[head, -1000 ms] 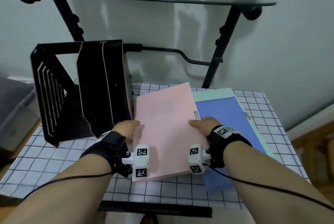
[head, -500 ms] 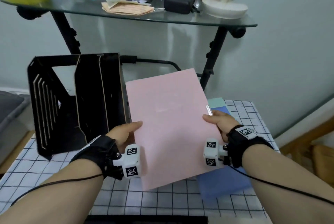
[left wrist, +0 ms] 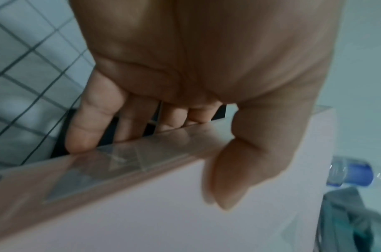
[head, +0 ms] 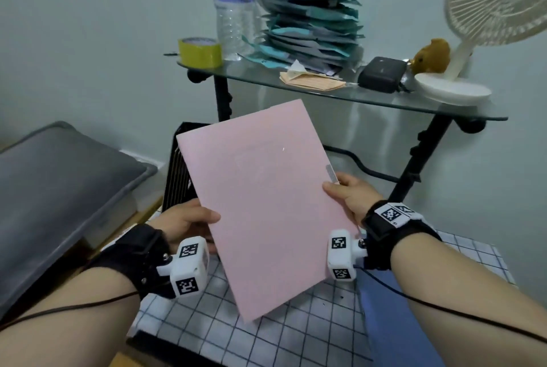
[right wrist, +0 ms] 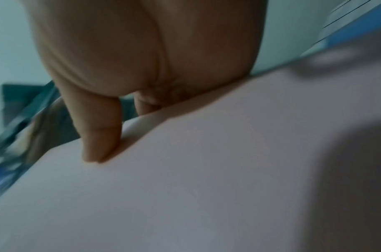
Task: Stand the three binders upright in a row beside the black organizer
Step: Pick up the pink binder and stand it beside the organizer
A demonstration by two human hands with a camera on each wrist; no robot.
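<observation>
Room: pale wall behind, and I see a grid-patterned tablecloth [head: 266, 334] on the low table near me.
Far left: grey cushion [head: 59, 189] lying off the table.
Left hand [head: 186, 220]: I have it pinching the left edge of the pink binder [head: 260, 204], thumb on the near face, fingers [left wrist: 92, 119] curled behind.
Black organizer [head: 177, 171]: mostly hidden behind the pink binder; only a slatted strip shows at far left of the table. I cannot tell what its compartments hold.
Pink binder: lifted clear of the table between both hands, tilted, its face toward me, not yet standing.
Right hand [head: 346, 196]: gripping the binder's right edge near a small label, thumb on the front, fingers behind.
Blue binder [head: 393, 328]: lying flat on the cloth at near right, under my right forearm. The third binder I cannot make out.
Glass shelf [head: 325, 94]: far, above the table; from left it carries a yellow tape roll [head: 199, 51], a water bottle [head: 233, 11], a stack of folders [head: 313, 32], a black pouch [head: 381, 73] and a white fan [head: 497, 2].
Progress: by my judgement none stands upright yet; the first is in hand, all three placements remain.
</observation>
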